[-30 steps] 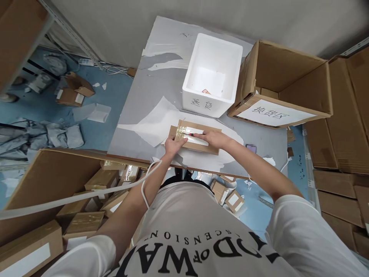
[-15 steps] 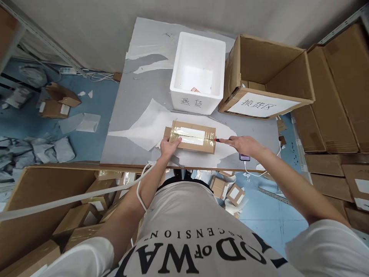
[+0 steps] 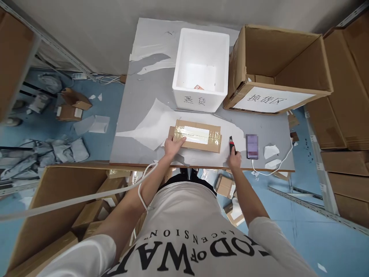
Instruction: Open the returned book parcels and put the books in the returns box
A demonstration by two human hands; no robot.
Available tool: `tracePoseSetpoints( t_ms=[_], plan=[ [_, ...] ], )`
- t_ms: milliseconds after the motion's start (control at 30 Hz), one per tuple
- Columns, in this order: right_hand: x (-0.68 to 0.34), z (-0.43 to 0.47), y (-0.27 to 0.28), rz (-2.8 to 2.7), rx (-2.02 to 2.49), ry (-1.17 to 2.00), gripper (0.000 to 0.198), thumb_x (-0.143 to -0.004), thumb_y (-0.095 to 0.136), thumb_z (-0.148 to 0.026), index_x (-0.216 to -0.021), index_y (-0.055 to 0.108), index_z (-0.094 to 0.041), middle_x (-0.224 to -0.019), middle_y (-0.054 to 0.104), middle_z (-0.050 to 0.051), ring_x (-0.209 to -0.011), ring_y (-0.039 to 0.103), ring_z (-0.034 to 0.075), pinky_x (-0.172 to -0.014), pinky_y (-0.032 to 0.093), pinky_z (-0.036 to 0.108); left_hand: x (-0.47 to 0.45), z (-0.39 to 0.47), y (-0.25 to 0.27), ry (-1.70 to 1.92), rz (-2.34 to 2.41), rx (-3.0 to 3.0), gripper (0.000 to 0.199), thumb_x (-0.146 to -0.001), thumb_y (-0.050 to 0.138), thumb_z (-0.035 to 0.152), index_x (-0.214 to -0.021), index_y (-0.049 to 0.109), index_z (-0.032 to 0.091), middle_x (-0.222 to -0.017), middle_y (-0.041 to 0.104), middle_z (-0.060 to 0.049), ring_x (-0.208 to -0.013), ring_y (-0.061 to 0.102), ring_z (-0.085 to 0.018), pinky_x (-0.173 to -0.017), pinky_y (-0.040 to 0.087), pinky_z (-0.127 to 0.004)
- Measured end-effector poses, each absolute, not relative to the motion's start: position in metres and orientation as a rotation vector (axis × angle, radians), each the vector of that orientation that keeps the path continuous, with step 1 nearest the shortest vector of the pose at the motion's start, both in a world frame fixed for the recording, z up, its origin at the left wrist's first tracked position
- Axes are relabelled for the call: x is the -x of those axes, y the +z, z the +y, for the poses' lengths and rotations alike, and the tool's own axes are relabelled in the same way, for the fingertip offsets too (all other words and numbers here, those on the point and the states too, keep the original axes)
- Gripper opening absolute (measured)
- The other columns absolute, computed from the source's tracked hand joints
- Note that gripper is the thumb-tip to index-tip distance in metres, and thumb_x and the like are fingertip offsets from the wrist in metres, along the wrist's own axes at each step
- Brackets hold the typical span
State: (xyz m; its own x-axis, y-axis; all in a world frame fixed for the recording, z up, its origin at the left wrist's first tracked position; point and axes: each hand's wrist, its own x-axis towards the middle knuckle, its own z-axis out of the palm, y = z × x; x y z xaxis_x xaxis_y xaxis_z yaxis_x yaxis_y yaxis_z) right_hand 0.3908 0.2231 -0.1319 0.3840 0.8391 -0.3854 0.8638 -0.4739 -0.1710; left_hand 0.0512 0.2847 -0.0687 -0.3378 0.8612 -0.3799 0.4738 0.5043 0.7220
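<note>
A taped cardboard box (image 3: pixel 198 144) with a white label lies flat on the table in front of me. At its left end, my left hand (image 3: pixel 173 146) grips the near corner, the thumb on top and the fingers partly hidden. My right hand (image 3: pixel 235 157) is closed around a red and black box cutter (image 3: pixel 231 144), resting at the table's front edge with the tip pointing away from me. The cutter is apart from the box, to its right. Just right of that hand lies a phone (image 3: pixel 251 147) with a lit screen and a cable.
Behind the box stand a white foam bin (image 3: pixel 191 100) and a large open carton (image 3: pixel 235 77), both with handwritten marks. Paper scraps (image 3: pixel 271 151) lie at the right. A white strap (image 3: pixel 86 198) crosses my left arm. A big carton of boxes (image 3: pixel 31 215) stands lower left.
My right hand has drawn the box cutter away from the box's right end, back toward the table's front edge, uncovering the phone. My left hand keeps its hold on the box.
</note>
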Motion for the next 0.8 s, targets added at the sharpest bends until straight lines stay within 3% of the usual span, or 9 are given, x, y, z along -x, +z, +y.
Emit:
tracePoseSetpoints(
  t_ms=[133,233,300,367,467,533,600,667,800],
  plan=[
    [-0.383,0.214,-0.144,1.588,-2.595,-0.661,0.062,-0.090,0.036,-0.025,-0.151,0.027,-0.017,-0.138,0.037,0.023,-0.127,0.037,0.037,-0.100,0.036,0.055,-0.050,0.281,-0.071,0.660,1.954,-1.069,0.058,-0.062,0.071,0.064,-0.095,0.070,0.016,-0.098,0.072,-0.013,-0.092,0.066,-0.027,-0.081,0.049,-0.035],
    [-0.383,0.217,-0.137,1.662,-2.697,-0.700,0.063,-0.091,0.037,-0.037,-0.150,0.029,-0.017,-0.147,0.029,0.021,-0.135,0.029,0.037,-0.106,0.028,0.059,-0.042,0.278,-0.075,0.689,1.864,-1.091,0.055,-0.074,0.059,0.065,-0.099,0.070,0.017,-0.100,0.071,-0.011,-0.095,0.065,-0.027,-0.084,0.049,-0.035],
    [-0.379,0.222,-0.129,1.793,-2.762,-0.951,0.068,-0.091,0.033,-0.050,-0.150,0.027,-0.017,-0.150,0.030,0.018,-0.138,0.029,0.032,-0.110,0.026,0.054,-0.027,0.278,-0.081,0.712,1.872,-1.145,0.056,-0.087,0.042,0.061,-0.105,0.069,0.016,-0.108,0.069,-0.013,-0.104,0.063,-0.027,-0.091,0.047,-0.037],
    [-0.369,0.227,-0.121,1.867,-2.764,-1.414,0.075,-0.090,0.024,-0.062,-0.151,0.024,-0.018,-0.151,0.033,0.016,-0.139,0.033,0.027,-0.110,0.030,0.048,-0.004,0.283,-0.092,0.692,1.990,-1.260,0.055,-0.092,0.034,0.052,-0.118,0.064,0.013,-0.126,0.061,-0.016,-0.121,0.054,-0.029,-0.103,0.041,-0.039],
    [-0.349,0.229,-0.115,1.766,-2.657,-2.006,0.083,-0.085,0.017,-0.074,-0.152,0.021,-0.025,-0.155,0.031,0.012,-0.139,0.035,0.024,-0.105,0.038,0.043,0.037,0.295,-0.114,0.410,2.105,-1.528,0.062,-0.082,0.056,0.036,-0.137,0.047,0.010,-0.152,0.033,-0.020,-0.144,0.024,-0.034,-0.116,0.023,-0.046],
    [-0.335,0.229,-0.114,1.702,-2.618,-2.137,0.084,-0.083,0.018,-0.078,-0.151,0.022,-0.029,-0.156,0.031,0.009,-0.140,0.034,0.023,-0.104,0.039,0.044,0.060,0.301,-0.131,0.160,1.963,-1.672,0.071,-0.073,0.065,0.026,-0.139,0.043,0.009,-0.156,0.024,-0.020,-0.146,0.015,-0.035,-0.116,0.021,-0.050],
    [-0.326,0.227,-0.115,1.669,-2.635,-2.173,0.083,-0.082,0.019,-0.080,-0.150,0.024,-0.031,-0.156,0.031,0.007,-0.141,0.033,0.022,-0.104,0.039,0.044,0.077,0.303,-0.143,0.024,1.833,-1.720,0.063,-0.074,0.061,0.019,-0.135,0.049,0.010,-0.155,0.028,-0.019,-0.145,0.021,-0.034,-0.114,0.026,-0.047],
    [-0.323,0.226,-0.114,1.655,-2.646,-2.197,0.083,-0.081,0.020,-0.080,-0.149,0.025,-0.032,-0.156,0.032,0.007,-0.140,0.034,0.022,-0.104,0.038,0.043,0.086,0.301,-0.149,0.006,1.865,-1.665,0.048,-0.078,0.053,0.014,-0.126,0.057,0.012,-0.148,0.042,-0.018,-0.140,0.035,-0.032,-0.111,0.032,-0.044],
    [-0.323,0.229,-0.104,1.621,-2.621,-2.155,0.086,-0.081,0.009,-0.080,-0.151,0.019,-0.032,-0.156,0.031,0.007,-0.138,0.038,0.022,-0.102,0.039,0.043,0.076,0.297,-0.142,0.349,2.031,-1.461,0.045,-0.082,0.045,0.018,-0.125,0.059,0.013,-0.131,0.060,-0.016,-0.127,0.052,-0.028,-0.110,0.035,-0.040]
  ],
)
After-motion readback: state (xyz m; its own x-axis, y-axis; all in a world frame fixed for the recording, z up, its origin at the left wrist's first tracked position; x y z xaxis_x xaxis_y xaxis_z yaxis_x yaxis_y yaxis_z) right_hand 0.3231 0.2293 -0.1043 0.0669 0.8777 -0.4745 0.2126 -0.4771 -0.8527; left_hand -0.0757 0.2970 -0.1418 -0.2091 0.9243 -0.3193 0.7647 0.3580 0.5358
